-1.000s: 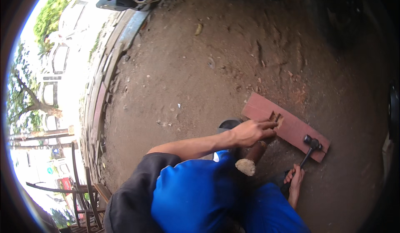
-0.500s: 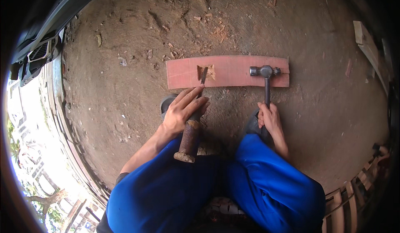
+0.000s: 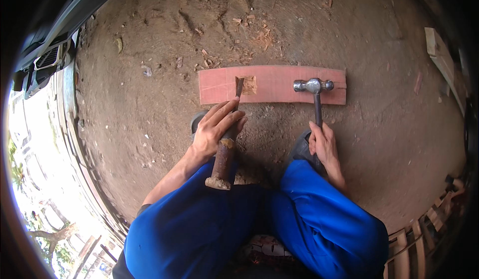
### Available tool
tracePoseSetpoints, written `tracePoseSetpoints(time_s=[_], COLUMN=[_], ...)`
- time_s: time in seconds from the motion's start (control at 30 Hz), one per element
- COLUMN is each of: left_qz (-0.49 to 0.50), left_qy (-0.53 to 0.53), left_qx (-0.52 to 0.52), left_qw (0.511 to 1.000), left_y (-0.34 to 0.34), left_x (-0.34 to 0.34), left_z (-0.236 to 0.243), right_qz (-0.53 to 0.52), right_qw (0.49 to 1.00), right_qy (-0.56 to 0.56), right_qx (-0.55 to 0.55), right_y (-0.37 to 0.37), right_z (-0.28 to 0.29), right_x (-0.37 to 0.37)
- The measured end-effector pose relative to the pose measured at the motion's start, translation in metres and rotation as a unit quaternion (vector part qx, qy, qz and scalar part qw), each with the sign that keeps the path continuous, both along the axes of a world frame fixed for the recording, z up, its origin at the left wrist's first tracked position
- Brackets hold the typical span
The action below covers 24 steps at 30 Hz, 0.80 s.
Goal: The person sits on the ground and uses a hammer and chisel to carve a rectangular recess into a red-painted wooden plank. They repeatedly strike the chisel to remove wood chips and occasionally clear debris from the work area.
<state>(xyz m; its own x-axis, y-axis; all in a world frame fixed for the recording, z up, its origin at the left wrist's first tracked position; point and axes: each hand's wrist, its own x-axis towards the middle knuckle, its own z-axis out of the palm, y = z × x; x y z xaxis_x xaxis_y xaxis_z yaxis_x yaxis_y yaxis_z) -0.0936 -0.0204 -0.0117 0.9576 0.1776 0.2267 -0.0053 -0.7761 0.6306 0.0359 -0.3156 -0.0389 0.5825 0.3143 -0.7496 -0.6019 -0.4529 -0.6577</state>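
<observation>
left hand point(image 3: 209, 135): fingers grasping a chisel point(image 3: 223, 162) ahead of its thick brown handle, the rough butt near the left knee.
right hand point(image 3: 325, 147): fingers clenched round the shaft of a hammer point(image 3: 314, 85), short of the plank's near edge.
chisel: blade crosses the near edge of the reddish plank point(image 3: 279, 82), its tip at the left side of a notch point(image 3: 248, 84).
hammer: metal head over the plank, toward its right end; whether it touches the wood cannot be told.
plank: lies on brown ground point(image 3: 149, 49), just beyond two dark shoes point(image 3: 301, 148), notched left of its middle.
chips point(image 3: 263, 38): scattered on the ground past the plank's far edge.
person: blue trousers point(image 3: 169, 229), knees apart.
</observation>
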Motion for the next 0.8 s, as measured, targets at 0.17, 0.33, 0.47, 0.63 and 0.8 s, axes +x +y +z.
tracePoseSetpoints(time_s=[0.17, 0.33, 0.47, 0.63, 0.8], left_qz=[0.003, -0.01, -0.031, -0.063, -0.128], left_qy=[-0.005, 0.002, 0.056, 0.064, 0.225], left_qx=[-0.001, 0.005, -0.032, -0.089, -0.143], left_qw=[1.0, 1.0, 0.997, 0.992, 0.955], left_y=[0.002, 0.004, 0.011, 0.036, 0.073], left_x=[0.001, 0.006, 0.02, 0.064, 0.107], left_z=[-0.001, 0.002, 0.008, 0.012, 0.015], right_qz=[0.039, 0.127, 0.187, 0.202, 0.194], right_qw=[0.999, 0.976, 0.95, 0.929, 0.907], right_qy=[-0.022, -0.155, -0.227, -0.236, -0.301], right_qx=[0.028, 0.084, 0.11, 0.201, 0.222], right_y=[0.009, 0.02, 0.026, 0.034, 0.056], right_z=[0.017, 0.032, 0.06, 0.119, 0.163], right_x=[-0.006, -0.004, 0.011, 0.04, 0.041])
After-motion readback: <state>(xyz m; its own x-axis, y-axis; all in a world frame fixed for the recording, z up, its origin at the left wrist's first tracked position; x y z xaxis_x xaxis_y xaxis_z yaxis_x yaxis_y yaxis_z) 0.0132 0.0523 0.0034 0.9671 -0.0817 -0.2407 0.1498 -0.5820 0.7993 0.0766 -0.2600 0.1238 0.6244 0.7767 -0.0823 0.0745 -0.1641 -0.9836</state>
